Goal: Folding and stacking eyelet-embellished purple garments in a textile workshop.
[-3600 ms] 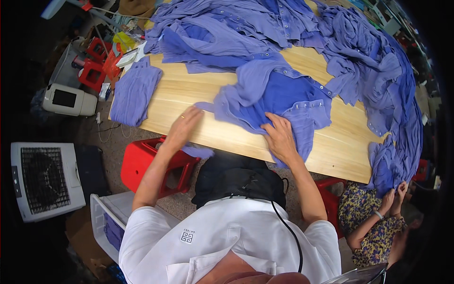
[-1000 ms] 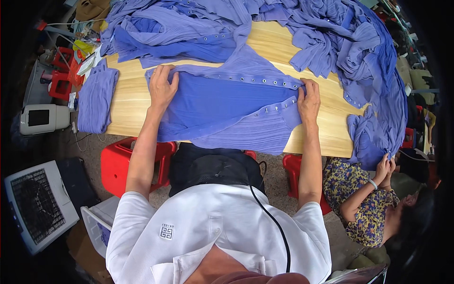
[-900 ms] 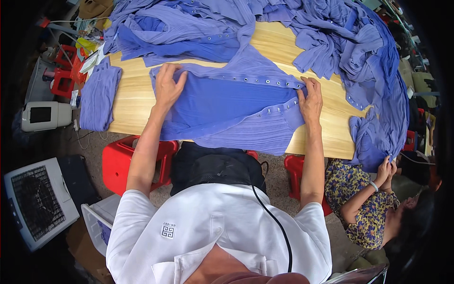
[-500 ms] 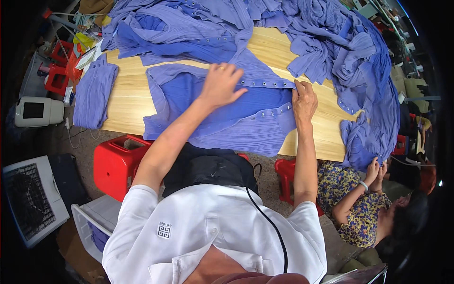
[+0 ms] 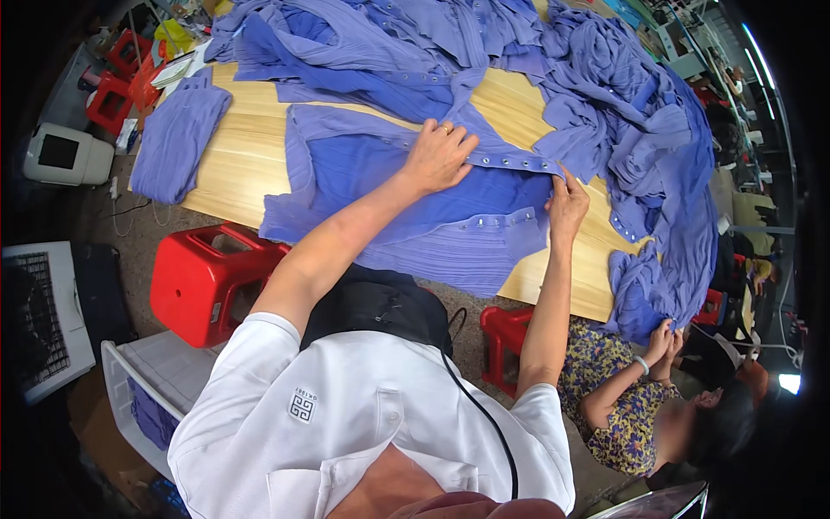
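Note:
A periwinkle-blue pleated garment (image 5: 346,177) lies spread on the wooden table in front of me. A band with a row of metal snaps or eyelets runs along its far opening edge, and a second such row shows nearer to me. My left hand (image 5: 439,157) has its fingers curled over the far band, closed on the cloth. At the band's right end, my right hand (image 5: 567,206) pinches the corner between thumb and fingers. The cloth caught under the fingers is hidden. The band stretches between both hands.
Heaped blue garments (image 5: 622,112) cover the table's far and right sides. A folded one (image 5: 180,138) lies at the left of the table (image 5: 251,147). Red stools (image 5: 207,281) and a white bin (image 5: 130,398) stand below. A co-worker (image 5: 631,398) handles cloth at the right.
My left hand has shifted right along the band, its fingers now curled on the cloth. My right hand still pinches the band's end. The whole view has shifted and turned slightly.

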### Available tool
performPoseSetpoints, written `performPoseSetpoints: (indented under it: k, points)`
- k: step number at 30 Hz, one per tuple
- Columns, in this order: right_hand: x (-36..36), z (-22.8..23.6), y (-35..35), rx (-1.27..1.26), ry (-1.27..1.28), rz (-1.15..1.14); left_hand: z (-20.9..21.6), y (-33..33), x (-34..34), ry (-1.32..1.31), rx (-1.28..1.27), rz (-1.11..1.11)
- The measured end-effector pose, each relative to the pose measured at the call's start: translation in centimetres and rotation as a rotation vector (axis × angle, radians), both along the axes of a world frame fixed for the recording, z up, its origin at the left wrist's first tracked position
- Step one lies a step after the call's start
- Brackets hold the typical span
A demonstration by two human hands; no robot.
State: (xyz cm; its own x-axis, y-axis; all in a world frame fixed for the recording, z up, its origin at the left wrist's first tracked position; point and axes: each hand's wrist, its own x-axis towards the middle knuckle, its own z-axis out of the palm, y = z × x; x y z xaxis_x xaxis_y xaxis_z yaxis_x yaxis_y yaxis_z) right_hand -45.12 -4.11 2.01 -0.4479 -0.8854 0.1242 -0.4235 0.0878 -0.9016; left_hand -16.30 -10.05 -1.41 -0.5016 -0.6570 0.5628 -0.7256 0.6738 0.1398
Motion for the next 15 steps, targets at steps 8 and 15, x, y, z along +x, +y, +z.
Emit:
performPoseSetpoints:
  k: [8, 15]
  points:
    - [-2.2, 1.3, 0.2, 0.184, -0.436, 0.11, 1.7, -2.3, 5.5, -0.022, -0.126, 0.052]
    - [-2.2, -2.8, 1.1, 0.1, -0.432, 0.173, 4.0, 0.6, 15.7, 0.072, -0.149, 0.117]
